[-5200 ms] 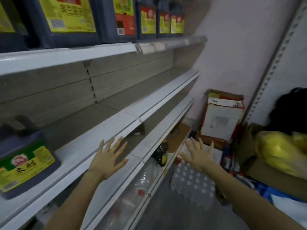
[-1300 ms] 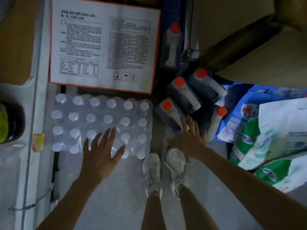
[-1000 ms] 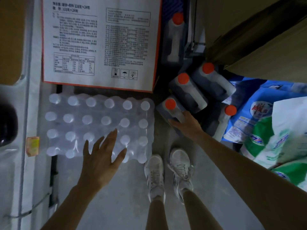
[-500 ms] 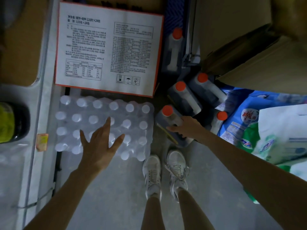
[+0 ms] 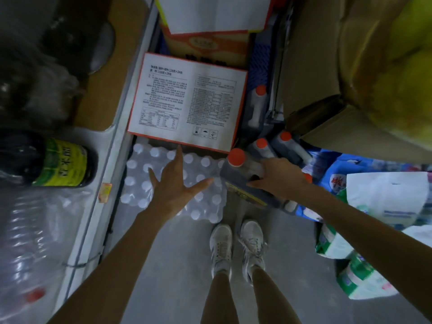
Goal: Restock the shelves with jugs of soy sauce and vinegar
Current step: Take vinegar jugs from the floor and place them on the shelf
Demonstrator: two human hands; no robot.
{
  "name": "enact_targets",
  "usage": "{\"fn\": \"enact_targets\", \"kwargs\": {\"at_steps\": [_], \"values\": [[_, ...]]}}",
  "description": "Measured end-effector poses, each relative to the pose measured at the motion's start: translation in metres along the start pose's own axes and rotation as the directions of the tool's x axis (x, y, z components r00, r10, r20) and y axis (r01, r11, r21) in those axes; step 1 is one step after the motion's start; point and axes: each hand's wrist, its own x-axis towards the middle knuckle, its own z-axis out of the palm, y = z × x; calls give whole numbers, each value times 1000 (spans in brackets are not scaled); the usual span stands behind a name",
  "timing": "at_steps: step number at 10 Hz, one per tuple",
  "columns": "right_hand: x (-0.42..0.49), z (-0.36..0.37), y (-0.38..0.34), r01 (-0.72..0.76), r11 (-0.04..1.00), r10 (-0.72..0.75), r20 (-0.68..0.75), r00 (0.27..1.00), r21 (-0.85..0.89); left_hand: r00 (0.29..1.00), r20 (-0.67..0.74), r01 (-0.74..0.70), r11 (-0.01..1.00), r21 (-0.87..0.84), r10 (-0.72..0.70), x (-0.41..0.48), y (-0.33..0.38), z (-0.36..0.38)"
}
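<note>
The right hand [image 5: 279,177] is wrapped around the handle on top of a dark jug [image 5: 245,181] with an orange cap [image 5: 236,157]; its fingers [image 5: 259,182] are curled shut about the handle, thumb side toward the cap. Whether the jug rests on the floor [image 5: 177,260] or hangs clear of it cannot be told; it tilts, cap toward the white carton [image 5: 187,101], with a yellow label edge showing along its lower side. It sits at the right edge of a shrink-wrapped pack of small water bottles [image 5: 140,174], just ahead of two white sneakers [image 5: 236,246]. The left hand [image 5: 174,185] hangs above that pack with its fingers [image 5: 178,157] spread wide and the palm facing down, holding nothing. Beyond the held jug, more jugs with orange caps [image 5: 263,148] stand crowded together between the carton and a brown cardboard box [image 5: 350,134], and another one [image 5: 257,106] stands farther back along the carton's right side. To the right lie blue, green and white bags [image 5: 383,202]. On the left, the lowest shelf [image 5: 102,160] carries a dark bottle with a green label [image 5: 58,163] lying on its side near the shelf's front edge, and clear plastic bottles [image 5: 28,242] nearer the camera.
</note>
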Motion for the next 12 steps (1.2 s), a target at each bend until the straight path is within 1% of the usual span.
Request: {"fn": "enact_targets", "kwargs": {"at_steps": [1, 2, 3, 4, 5, 6, 7, 8, 9, 10, 11, 12], "values": [[-21, -46, -32, 59, 997, -61, -43, 997, -54, 1000, 0, 17, 999, -35, -17, -17, 16, -38], [-47, -101, -70, 159, 965, -177, -67, 982, -208, 999, 43, 9, 989, -145, -3, -33, 28, -79], [-81, -159, -112, 288, 860, -371, -129, 920, -420, 997, 51, -42, 967, -252, 57, -44, 40, -120], [-115, -215, -147, 382, 793, -552, -294, 780, -475, 998, 22, -47, 935, -350, 58, -61, 66, -170], [-143, -262, -176, 466, 737, -673, -458, 581, -491, 990, 11, -118, 874, -471, 140, -82, 85, -214], [-180, -316, -222, 496, 731, -683, -504, 529, -469, 973, -140, -228, 822, -521, 181, -100, 98, -259], [-208, -359, -251, 468, 732, -674, -629, 387, -496, 948, -257, -311, 699, -644, 185, -116, 112, -302], [-242, -399, -286, 486, 704, -688, -665, 289, -518, 923, -340, -384, 498, -777, 180, -133, 118, -335], [-276, -435, -319, 484, 678, -701, -684, 200, -553, 903, -372, -425, 322, -846, 216, -158, 130, -366], [-306, -462, -351, 511, 660, -698, -701, 146, -550, 884, -415, -451, 160, -878, 215, -181, 149, -391], [-329, -482, -381, 485, 637, -730, -671, 129, -600, 880, -455, -460, 7, -888, 138, -202, 169, -406], [-343, -495, -404, 439, 628, -758, -631, 162, -642, 864, -501, -498, -51, -866, 58, -215, 186, -413]]}}
